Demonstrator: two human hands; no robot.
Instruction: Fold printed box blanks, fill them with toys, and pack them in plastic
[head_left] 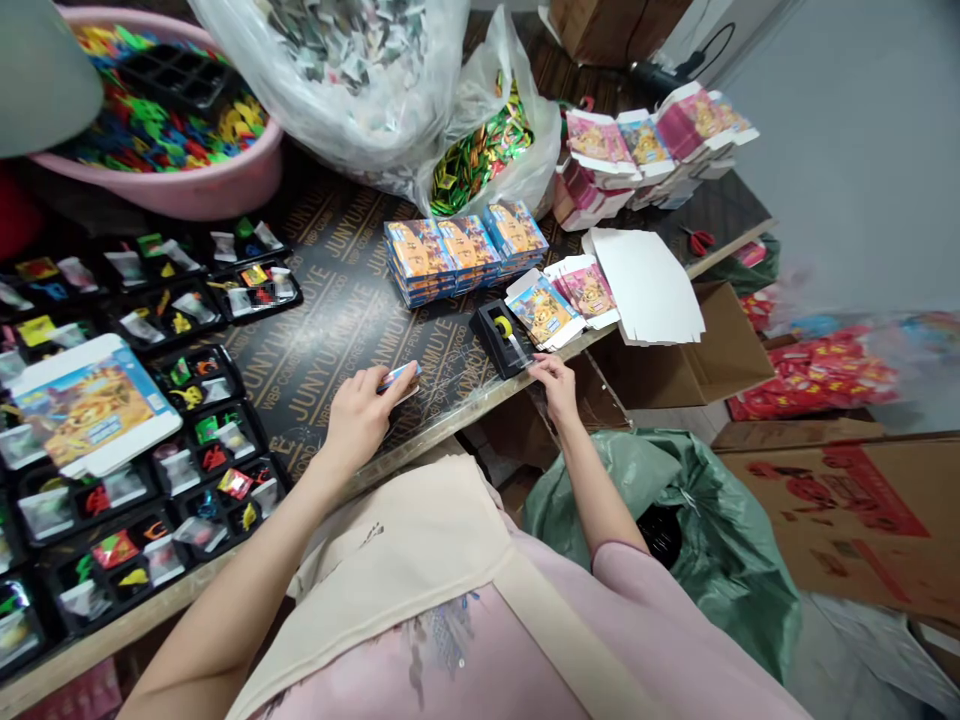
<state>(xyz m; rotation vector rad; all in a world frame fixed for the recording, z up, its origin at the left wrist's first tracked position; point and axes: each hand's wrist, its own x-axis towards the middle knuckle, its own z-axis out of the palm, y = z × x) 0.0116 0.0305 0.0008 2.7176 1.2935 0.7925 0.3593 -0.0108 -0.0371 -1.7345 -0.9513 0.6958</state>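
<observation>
My left hand [362, 412] is closed over a small printed box [401, 381], which rests on the dark table; most of the box is hidden under the fingers. At the table's front edge, my right hand [555, 388] pinches the end of a strip of clear tape [517, 352]. That strip runs from a black tape dispenser [491, 340] with a yellow core. Behind the two hands stand stacks of finished-looking blue and orange boxes [457, 250]. Flat printed cartons [546, 308] lie right of the dispenser.
Black trays [214, 440] of small toys and packets fill the left. At the back are a pink tub [187, 190], a bag of packets [360, 100] and a bag of shiny wrappers [487, 145]. Red scissors [700, 241] lie right. A green sack [720, 530] stands below the edge.
</observation>
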